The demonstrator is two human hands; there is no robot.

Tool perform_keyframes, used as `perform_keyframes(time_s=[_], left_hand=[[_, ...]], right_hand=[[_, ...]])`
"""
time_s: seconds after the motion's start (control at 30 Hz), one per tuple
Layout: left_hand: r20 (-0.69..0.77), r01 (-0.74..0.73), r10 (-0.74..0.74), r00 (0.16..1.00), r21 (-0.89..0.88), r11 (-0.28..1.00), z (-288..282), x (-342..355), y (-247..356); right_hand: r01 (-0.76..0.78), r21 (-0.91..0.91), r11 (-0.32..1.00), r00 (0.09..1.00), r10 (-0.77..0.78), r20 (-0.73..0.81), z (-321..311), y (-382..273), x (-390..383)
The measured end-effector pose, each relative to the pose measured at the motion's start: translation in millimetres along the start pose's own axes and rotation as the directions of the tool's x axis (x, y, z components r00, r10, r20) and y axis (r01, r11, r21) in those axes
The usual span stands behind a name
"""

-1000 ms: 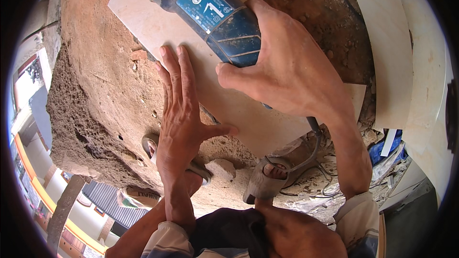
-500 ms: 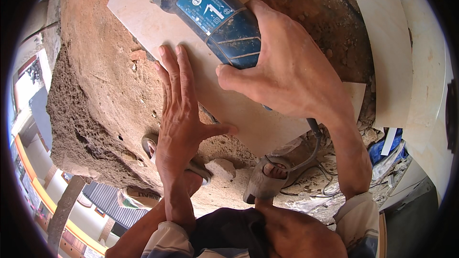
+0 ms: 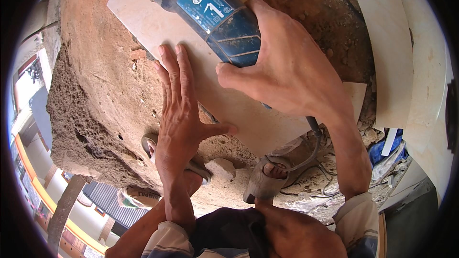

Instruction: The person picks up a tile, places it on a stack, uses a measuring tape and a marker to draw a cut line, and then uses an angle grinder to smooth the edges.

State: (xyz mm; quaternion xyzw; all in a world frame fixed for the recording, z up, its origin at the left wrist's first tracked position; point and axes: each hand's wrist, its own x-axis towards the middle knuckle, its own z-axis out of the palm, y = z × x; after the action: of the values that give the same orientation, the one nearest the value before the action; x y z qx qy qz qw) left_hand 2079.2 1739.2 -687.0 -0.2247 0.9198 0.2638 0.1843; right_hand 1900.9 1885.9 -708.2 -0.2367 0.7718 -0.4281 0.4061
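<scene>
A dusty blue angle grinder (image 3: 236,33) lies over a cream floor tile (image 3: 138,7), its front end cut off by the top of the picture. My right hand (image 3: 291,62) is closed round the rear of its body, the thumb along the near side. Most of the right fingers are hidden behind the tool. With fingers stretched out, my left hand (image 3: 179,114) rests along the tile's left edge. Its fingertips touch the tile and the thumb points right across the near part. A dark power cord (image 3: 316,138) hangs from below my right wrist.
Large pale tiles (image 3: 392,52) stand along the right. Rough earth and rubble (image 3: 306,0) lie beyond the tile. Beneath my arms are my sandalled feet (image 3: 272,174), with a loose stone (image 3: 221,168) between them. Blue plastic sheeting (image 3: 389,148) lies at the right.
The angle grinder's rear end has shifted very slightly upward in the picture with my right hand. My left hand has stayed where it was.
</scene>
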Motion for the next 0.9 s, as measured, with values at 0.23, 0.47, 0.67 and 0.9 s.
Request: perform_keyframes(time_s=[0.23, 0.47, 0.67, 0.9], left_hand=[[-0.01, -0.018, 0.018, 1.0, 0.0, 1.0, 1.0, 0.5, -1.3], [-0.013, -0.013, 0.013, 1.0, -0.01, 1.0, 1.5, 0.2, -1.8], [-0.018, -0.032, 0.032, 0.999, -0.001, 1.0, 1.3, 0.7, -2.3], [-0.018, -0.028, 0.028, 0.999, 0.003, 1.0, 0.9, 0.6, -2.0]], right_hand=[[0.018, 0.008, 1.0, 1.0, -0.018, -0.007, 1.3, 3.0, -0.3], [0.035, 0.001, 0.999, 0.999, -0.035, -0.021, 1.9, 4.1, -2.0], [-0.022, 0.02, 1.0, 0.999, 0.021, 0.028, -0.3, 1.1, -2.5], [0.005, -0.014, 1.0, 1.0, -0.005, -0.003, -0.5, 1.3, -5.5]])
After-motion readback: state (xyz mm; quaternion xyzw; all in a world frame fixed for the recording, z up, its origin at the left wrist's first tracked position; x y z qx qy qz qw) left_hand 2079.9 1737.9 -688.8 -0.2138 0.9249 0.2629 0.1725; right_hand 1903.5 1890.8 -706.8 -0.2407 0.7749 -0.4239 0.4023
